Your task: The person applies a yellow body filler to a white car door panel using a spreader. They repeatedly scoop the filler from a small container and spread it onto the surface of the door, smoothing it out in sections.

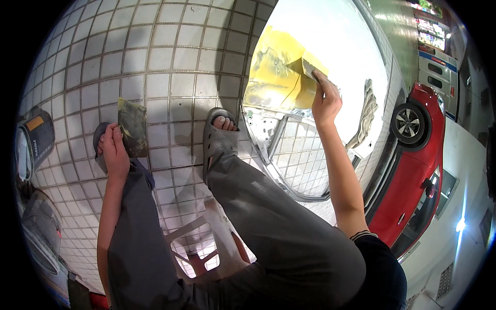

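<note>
My left hand (114, 152), low on the left, grips a thin dark flat plate (133, 129) by its edge; yellowish putty is smeared over it. My right hand (327, 101) pinches a small flat putty spreader (308, 68) between thumb and fingers. The spreader is against or just over a broad patch of yellow putty (274, 59), streaked with grey, on a white car door (343, 36). Glare washes out much of that panel. The door lies with its open window frame (274, 139) toward me. A crumpled grey cloth (368, 111) rests on its right part.
White tiles (170, 77) cover the floor. At the left rim stand a dark bucket (39, 139) and another container (41, 222). A pale plastic stool (222, 243) is beneath me, my sandalled feet (219, 126) in front. A red car (408, 181) stands at right, a white vehicle (436, 77) beyond.
</note>
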`<state>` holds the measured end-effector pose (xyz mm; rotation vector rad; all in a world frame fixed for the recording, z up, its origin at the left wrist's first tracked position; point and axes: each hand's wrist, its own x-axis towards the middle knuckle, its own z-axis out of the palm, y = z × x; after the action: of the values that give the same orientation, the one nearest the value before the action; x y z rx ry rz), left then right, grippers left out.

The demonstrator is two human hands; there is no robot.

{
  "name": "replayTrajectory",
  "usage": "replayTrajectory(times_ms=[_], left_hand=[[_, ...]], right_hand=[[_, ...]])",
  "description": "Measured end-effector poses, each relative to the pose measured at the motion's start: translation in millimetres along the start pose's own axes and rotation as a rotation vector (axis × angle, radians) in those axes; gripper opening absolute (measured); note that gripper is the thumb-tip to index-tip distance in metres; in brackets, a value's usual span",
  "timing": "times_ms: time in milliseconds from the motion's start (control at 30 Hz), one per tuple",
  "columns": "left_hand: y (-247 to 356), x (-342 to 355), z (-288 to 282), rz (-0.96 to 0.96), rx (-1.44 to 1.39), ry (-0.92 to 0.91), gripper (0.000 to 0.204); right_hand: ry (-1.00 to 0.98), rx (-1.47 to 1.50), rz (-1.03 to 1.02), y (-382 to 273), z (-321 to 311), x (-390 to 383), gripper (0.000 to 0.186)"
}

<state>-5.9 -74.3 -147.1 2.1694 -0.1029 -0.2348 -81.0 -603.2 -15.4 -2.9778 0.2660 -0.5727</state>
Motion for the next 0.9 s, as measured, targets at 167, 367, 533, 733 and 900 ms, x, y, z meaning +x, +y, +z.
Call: replayTrajectory(times_ms=[167,367,533,733,900], left_hand=[[3,1,-1,0.002,0.021,0.003,0.031],[6,1,1,-0.010,-0.032,0.017,0.031],[-2,0,2,0.001,-0.016,0.029,0.031],[-5,-1,1,-0.004,0.083,0.000,0.032],[-11,-2,2,0.001,0.115,-0.001,0.031]], right_hand=[[-0.034,0.001,0.007,-10,-4,-19,0.029],[-0.038,0.028,-0.024,-18,-6,-39,0.026],[-0.053,0.007,-0.027,-31,-7,-58,0.026],[-0.063,-0.005,-0.013,-37,-1,-87,0.032],[-0.079,-0.013,0.019,-42,12,-117,0.035]])
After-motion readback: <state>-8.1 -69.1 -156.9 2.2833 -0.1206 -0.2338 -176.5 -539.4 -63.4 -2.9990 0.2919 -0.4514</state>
